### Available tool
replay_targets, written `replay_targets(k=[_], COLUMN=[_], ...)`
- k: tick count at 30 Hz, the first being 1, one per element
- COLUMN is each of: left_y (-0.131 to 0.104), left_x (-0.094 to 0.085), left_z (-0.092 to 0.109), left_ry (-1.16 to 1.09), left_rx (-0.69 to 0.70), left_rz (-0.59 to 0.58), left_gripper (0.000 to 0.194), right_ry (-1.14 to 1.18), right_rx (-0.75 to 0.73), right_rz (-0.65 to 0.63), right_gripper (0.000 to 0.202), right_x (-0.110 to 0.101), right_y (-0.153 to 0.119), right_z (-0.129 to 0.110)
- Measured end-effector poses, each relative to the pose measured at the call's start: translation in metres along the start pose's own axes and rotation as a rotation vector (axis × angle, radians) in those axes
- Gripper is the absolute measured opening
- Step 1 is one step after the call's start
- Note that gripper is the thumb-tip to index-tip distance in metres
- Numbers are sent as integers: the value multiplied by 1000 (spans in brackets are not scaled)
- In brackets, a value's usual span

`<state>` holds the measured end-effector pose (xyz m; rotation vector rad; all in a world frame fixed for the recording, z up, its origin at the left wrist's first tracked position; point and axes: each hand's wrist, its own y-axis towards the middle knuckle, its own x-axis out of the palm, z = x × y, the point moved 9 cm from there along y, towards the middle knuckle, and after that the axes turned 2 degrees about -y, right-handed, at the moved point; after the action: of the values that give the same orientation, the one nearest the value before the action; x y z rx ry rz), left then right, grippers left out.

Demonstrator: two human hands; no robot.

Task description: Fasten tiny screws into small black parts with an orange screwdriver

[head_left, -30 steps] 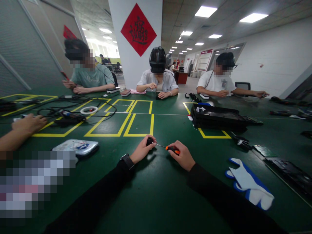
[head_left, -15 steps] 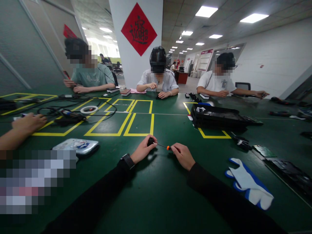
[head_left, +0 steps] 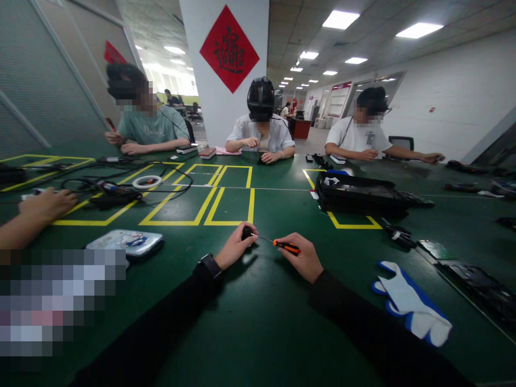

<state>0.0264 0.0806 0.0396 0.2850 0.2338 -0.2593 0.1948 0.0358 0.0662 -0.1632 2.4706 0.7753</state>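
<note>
Between thumb and fingers, my left hand (head_left: pixel 237 247) grips a small black rounded part (head_left: pixel 247 233) just above the green table (head_left: pixel 258 333); its exact kind is too small to make out. An orange-and-black screwdriver (head_left: pixel 287 246) lies in the grasp of my right hand (head_left: pixel 303 258), its handle partly showing past the fingers. The thin metal shaft points left, and its tip reaches the black part. A dark watch sits on my left wrist.
To the right lie white-and-blue gloves (head_left: pixel 417 303) and a green circuit board (head_left: pixel 439 249). Beyond stands a black casing (head_left: pixel 355 188). Left are a tin case (head_left: pixel 127 242), a tape roll (head_left: pixel 147 181), cables and another person's hand (head_left: pixel 50 203). Several people sit around the table.
My right hand's fingers have shifted on the screwdriver, so more of the orange-and-black handle shows. My left hand and the black part have moved very slightly left.
</note>
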Motion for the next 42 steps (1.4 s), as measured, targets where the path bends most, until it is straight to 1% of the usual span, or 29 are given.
replay_targets(k=[4, 7, 9, 12, 14, 20, 23, 26, 29, 30, 32, 37, 42], left_y=[0, 0, 0, 0, 0, 0, 0, -1, -1, -1, -1, 0, 0], left_x=[0, 0, 0, 0, 0, -1, 0, 0, 1, 1, 0, -2, -2], left_z=[0, -1, -1, -1, -1, 1, 1, 1, 2, 2, 2, -1, -1], left_ry=[-1, 3, 0, -10, -10, 3, 10, 14, 17, 16, 12, 5, -8], left_rx=[21, 20, 18, 16, 14, 36, 31, 28, 18, 17, 20, 15, 14], left_rz=[-8, -12, -11, -11, -6, 2, -2, -4, -10, -10, -7, 4, 7], left_gripper=[22, 23, 23, 23, 23, 21, 21, 22, 22, 22, 22, 22, 22], right_ry=[-40, -70, -80, -60, -43, -63, -24, -19, -42, -54, -81, -69, -82], right_rx=[138, 168, 155, 110, 92, 22, 27, 106, 174, 178, 158, 79, 25], right_rz=[-68, -104, -109, -96, -75, 10, -3, -47, -122, -139, -147, -95, -89], right_gripper=[25, 29, 33, 27, 22, 25, 25, 28, 23, 25, 28, 16, 20], right_x=[7, 9, 9, 8, 6, -2, 1, 6, 12, 13, 13, 7, 8], right_y=[-2, -2, -2, -1, -1, -1, -1, -2, -3, -2, -1, 2, 2], right_z=[12, 16, 15, 11, 9, 2, 4, 13, 20, 20, 18, 9, 3])
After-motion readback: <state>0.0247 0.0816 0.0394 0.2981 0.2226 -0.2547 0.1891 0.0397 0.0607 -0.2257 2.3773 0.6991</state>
